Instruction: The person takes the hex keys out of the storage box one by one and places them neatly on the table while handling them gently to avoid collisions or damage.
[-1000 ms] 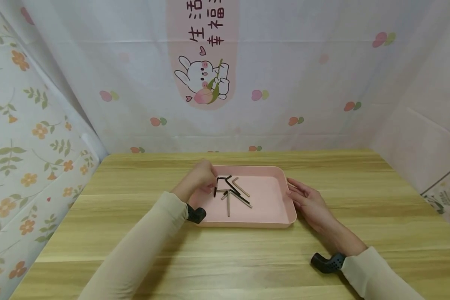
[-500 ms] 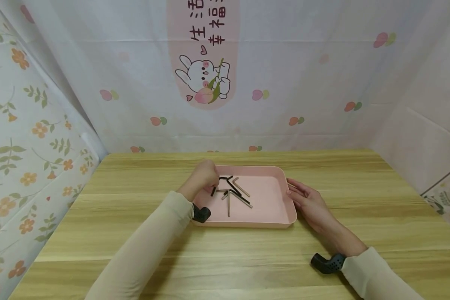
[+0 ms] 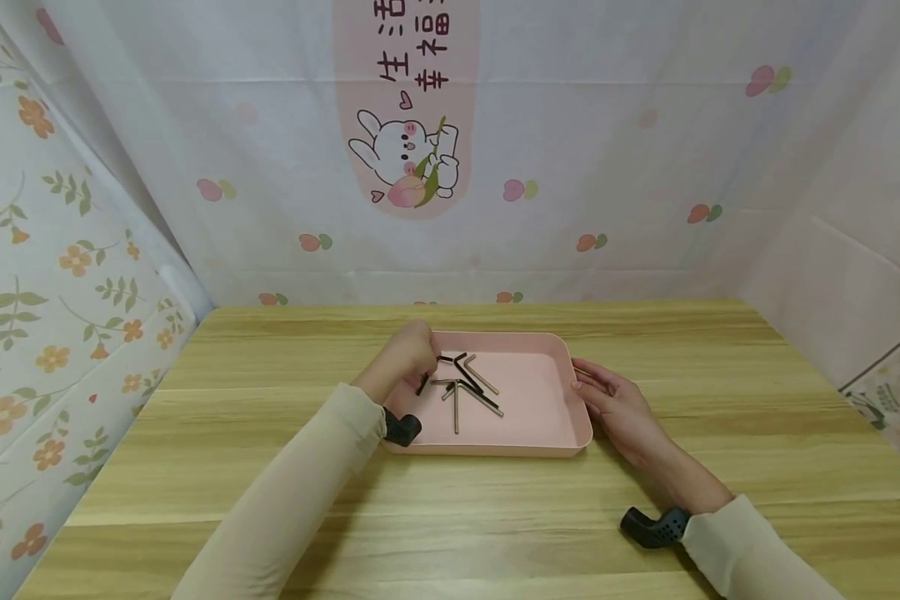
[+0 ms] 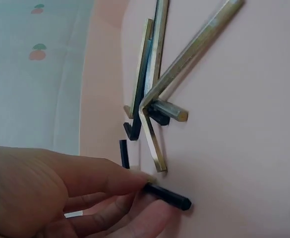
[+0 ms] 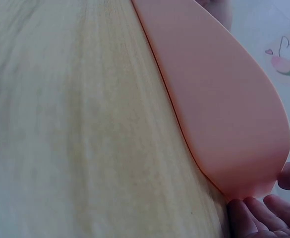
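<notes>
In the head view a shallow pink tray [image 3: 547, 400] lies on the wooden table with several L-shaped hex keys in it, some black and some brass-coloured. My left hand [image 3: 408, 358] reaches into the tray's left end. In the left wrist view its thumb and fingers pinch a black hex key [image 4: 169, 196], partly hidden by the fingers. Another short black piece [image 4: 124, 153] shows beyond the fingers; whether it belongs to the same key I cannot tell. A brass hex key [image 4: 194, 52] rests just past the fingertips. My right hand [image 3: 618, 408] holds the tray's right wall, thumb at the rim, fingers outside.
Wooden tabletop [image 3: 450, 517] surrounds the tray. A white patterned cloth [image 3: 592, 167] hangs behind the table's far edge, and a floral cloth [image 3: 52, 358] hangs at the left. A black band [image 3: 656, 527] sits on the right wrist.
My left hand has shifted slightly right, and the black hex key at its fingers has gone from upright to slanted. The right hand and tray stay put.
</notes>
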Tool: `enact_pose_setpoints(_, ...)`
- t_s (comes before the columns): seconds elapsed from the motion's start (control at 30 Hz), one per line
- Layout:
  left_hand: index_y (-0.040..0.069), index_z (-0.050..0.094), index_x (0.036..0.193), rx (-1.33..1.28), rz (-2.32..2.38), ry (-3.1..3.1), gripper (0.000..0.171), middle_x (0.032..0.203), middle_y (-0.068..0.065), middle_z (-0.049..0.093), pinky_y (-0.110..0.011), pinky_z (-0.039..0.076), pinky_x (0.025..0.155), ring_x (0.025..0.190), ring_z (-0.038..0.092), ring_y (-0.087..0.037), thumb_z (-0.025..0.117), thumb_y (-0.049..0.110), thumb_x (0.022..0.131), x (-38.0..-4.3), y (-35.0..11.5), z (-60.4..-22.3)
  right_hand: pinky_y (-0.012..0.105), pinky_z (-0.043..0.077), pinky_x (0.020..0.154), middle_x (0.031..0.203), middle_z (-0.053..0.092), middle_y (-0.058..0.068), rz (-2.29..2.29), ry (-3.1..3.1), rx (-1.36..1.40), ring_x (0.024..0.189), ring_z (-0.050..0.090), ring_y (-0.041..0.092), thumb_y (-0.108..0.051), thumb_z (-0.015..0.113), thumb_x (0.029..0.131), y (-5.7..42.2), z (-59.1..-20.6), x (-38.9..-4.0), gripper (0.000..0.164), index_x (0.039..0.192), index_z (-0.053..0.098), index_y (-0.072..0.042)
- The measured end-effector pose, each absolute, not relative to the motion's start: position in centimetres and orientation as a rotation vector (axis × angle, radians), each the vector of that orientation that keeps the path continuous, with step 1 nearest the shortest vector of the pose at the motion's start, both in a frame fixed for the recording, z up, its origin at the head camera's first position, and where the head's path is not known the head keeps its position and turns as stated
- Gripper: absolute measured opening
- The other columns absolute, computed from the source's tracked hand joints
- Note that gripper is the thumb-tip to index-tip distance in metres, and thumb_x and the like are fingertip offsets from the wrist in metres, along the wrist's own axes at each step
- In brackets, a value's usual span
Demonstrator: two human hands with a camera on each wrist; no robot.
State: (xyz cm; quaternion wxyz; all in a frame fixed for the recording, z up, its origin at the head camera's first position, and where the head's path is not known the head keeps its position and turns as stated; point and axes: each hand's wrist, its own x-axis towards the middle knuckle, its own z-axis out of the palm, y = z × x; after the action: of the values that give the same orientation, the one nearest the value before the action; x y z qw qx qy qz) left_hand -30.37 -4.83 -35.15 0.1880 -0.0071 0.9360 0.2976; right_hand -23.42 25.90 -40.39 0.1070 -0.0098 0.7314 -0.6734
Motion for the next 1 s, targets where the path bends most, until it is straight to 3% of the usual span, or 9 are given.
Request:
enact_pose_setpoints(0.13, 0.004, 0.064, 0.091, -0.001, 0.902, 2.6, 0.011, 0.091, -0.01, 0.06, -0.028, 0.048, 0.048, 0.054, 0.055, -0.018, 0.062, -0.007, 0.089, -30.3, -5.1, -35.0, 0.007, 0.049, 0.092, 0.161, 0.031, 0.027, -1.979, 2.163, -0.031, 0.11, 0.055, -0.014, -0.018, 0.054, 0.106, 25.9, -40.4, -23.5, 0.062, 0.158, 0.027, 0.001)
enact_pose_setpoints(0.37, -0.001, 0.068, 0.111, 0.087, 1.018, 2.554, 0.023, 0.102, -0.015, 0.065, -0.029, 0.055, 0.055, 0.062, 0.06, -0.018, 0.065, -0.006, 0.088, -29.8, -6.1, -35.0, 0.007, 0.049, 0.092, 0.161, 0.031, 0.026, -1.967, 2.174, -0.03, 0.11, 0.055, -0.015, -0.019, 0.054, 0.106, 25.9, -40.5, -23.4, 0.062, 0.158, 0.027, 0.002)
enact_pose_setpoints(0.57, -0.003, 0.063, 0.125, 0.112, 1.206, 2.453, 0.034, 0.109, -0.018, 0.066, -0.029, 0.059, 0.06, 0.071, 0.061, -0.018, 0.063, -0.002, 0.091, -29.1, -7.5, -34.5, 0.007, 0.049, 0.092, 0.16, 0.032, 0.028, -1.969, 2.181, -0.037, 0.109, 0.056, -0.014, -0.02, 0.054, 0.106, 25.9, -40.5, -23.4, 0.062, 0.157, 0.028, 0.003)
enact_pose_setpoints(0.77, -0.005, 0.057, 0.131, 0.138, 1.339, 2.395, 0.037, 0.116, -0.025, 0.067, -0.033, 0.063, 0.066, 0.081, 0.066, -0.019, 0.059, 0.003, 0.095, -27.9, -10.0, -34.3, 0.007, 0.049, 0.093, 0.161, 0.031, 0.027, -1.951, 2.166, -0.065, 0.11, 0.055, -0.015, -0.021, 0.053, 0.106, 25.6, -40.7, -23.5, 0.062, 0.158, 0.027, 0.002)
enact_pose_setpoints(1.0, 0.0, 0.057, 0.135, 0.116, 1.579, 2.346, 0.04, 0.114, -0.017, 0.062, -0.035, 0.064, 0.069, 0.074, 0.066, -0.019, 0.065, 0.007, 0.096, -26.4, -11.8, -35.4, 0.008, 0.049, 0.093, 0.162, 0.029, 0.027, -1.948, 2.174, -0.117, 0.112, 0.054, -0.016, -0.021, 0.052, 0.107, 26.0, -40.7, -23.4, 0.063, 0.159, 0.025, 0.002)
